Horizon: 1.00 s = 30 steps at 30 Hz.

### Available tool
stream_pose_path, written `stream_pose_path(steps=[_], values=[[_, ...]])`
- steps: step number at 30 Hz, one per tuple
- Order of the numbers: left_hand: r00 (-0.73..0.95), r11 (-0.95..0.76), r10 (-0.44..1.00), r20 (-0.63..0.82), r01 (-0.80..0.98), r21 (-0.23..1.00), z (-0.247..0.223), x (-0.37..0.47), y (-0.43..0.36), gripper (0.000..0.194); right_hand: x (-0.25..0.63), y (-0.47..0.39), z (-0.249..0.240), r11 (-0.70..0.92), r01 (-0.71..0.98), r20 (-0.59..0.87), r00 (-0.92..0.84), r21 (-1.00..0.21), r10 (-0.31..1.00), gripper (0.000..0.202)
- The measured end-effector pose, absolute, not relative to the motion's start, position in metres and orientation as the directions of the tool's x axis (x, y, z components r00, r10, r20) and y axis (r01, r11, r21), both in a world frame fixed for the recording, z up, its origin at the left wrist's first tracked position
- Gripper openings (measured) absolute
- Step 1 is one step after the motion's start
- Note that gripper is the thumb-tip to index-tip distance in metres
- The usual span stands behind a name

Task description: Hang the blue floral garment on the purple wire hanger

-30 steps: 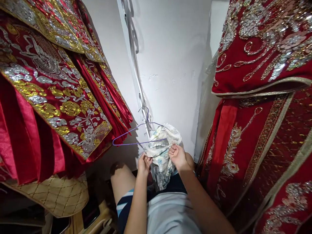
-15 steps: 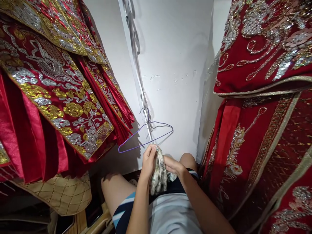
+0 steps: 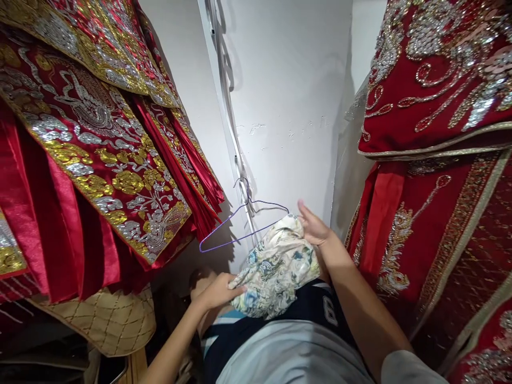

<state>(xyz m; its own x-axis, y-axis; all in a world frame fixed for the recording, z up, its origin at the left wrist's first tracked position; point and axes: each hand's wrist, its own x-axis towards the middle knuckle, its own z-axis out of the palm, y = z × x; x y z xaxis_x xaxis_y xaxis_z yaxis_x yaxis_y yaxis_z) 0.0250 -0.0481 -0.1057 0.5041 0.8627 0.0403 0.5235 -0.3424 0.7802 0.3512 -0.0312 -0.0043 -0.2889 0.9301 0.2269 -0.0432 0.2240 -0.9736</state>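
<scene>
A crumpled floral cloth [image 3: 276,269], cream with blue and green print, is spread between my two hands above my lap. My left hand [image 3: 220,292] pinches its lower left edge, thumb on top. At the cloth's upper right corner is my right hand [image 3: 314,224], its thumb or a finger raised and the others partly hidden at the cloth's edge. Just beyond the cloth, a purple wire hanger [image 3: 224,245] hangs on a white strip against the wall, its right end partly behind the cloth.
Red garments [image 3: 100,138] with gold and silver embroidery hang at the left. More beaded red garments [image 3: 432,213] hang close at the right. A white wall [image 3: 288,80] stands ahead. A quilted beige item [image 3: 108,320] is at the lower left.
The cloth, bunched in both hands before, is now spread wide. My left hand has moved left and down, my right hand right and up. The hanger still hangs in place.
</scene>
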Motion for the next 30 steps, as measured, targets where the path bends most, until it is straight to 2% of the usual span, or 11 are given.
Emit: stream_pose_path(steps=[3,6,8,10,14,19,22,25,27,30], values=[[0.455,-0.475,0.863,0.221,0.580,0.662,-0.095,-0.018,-0.037,0.017,0.353,-0.014,0.002,0.279,-0.009,0.256,-0.430,-0.960,0.866,0.047],[0.376,-0.491,0.871,0.317,0.647,0.583,-0.076,-0.048,-0.030,0.018,0.338,0.013,-0.011,0.457,0.222,0.342,-0.412,-0.862,0.845,0.023],[0.343,-0.459,0.887,0.309,0.731,0.505,-0.064,-0.056,-0.033,0.028,0.326,0.033,-0.027,0.552,0.317,0.460,-0.321,-0.771,0.828,0.016],[0.312,-0.400,0.912,0.267,0.820,0.408,-0.052,-0.057,-0.040,0.035,0.318,0.049,-0.044,0.595,0.330,0.525,-0.281,-0.733,0.803,0.022],[0.182,-0.226,0.961,0.209,0.952,0.207,-0.032,-0.054,-0.059,0.034,0.312,0.060,-0.068,0.576,0.347,0.463,-0.357,-0.741,0.811,0.026],[0.051,-0.064,0.986,0.161,0.995,0.076,-0.020,-0.052,-0.071,0.036,0.320,0.042,-0.075,0.585,0.409,0.463,-0.364,-0.700,0.808,0.023],[0.022,-0.040,0.980,0.199,0.996,0.084,-0.014,-0.045,-0.073,0.041,0.324,0.030,-0.072,0.576,0.464,0.487,-0.307,-0.673,0.817,0.024],[-0.041,-0.007,0.961,0.274,0.985,0.172,-0.004,-0.034,-0.070,0.045,0.326,0.020,-0.064,0.548,0.488,0.467,-0.287,-0.679,0.836,0.026],[-0.016,-0.081,0.926,0.377,0.968,0.239,0.003,-0.028,-0.065,0.045,0.326,0.014,-0.056,0.520,0.528,0.443,-0.277,-0.671,0.853,0.027],[0.079,-0.282,0.830,0.553,0.914,0.293,0.012,-0.022,-0.060,0.046,0.326,0.009,-0.045,0.462,0.624,0.399,-0.251,-0.630,0.882,0.025]])
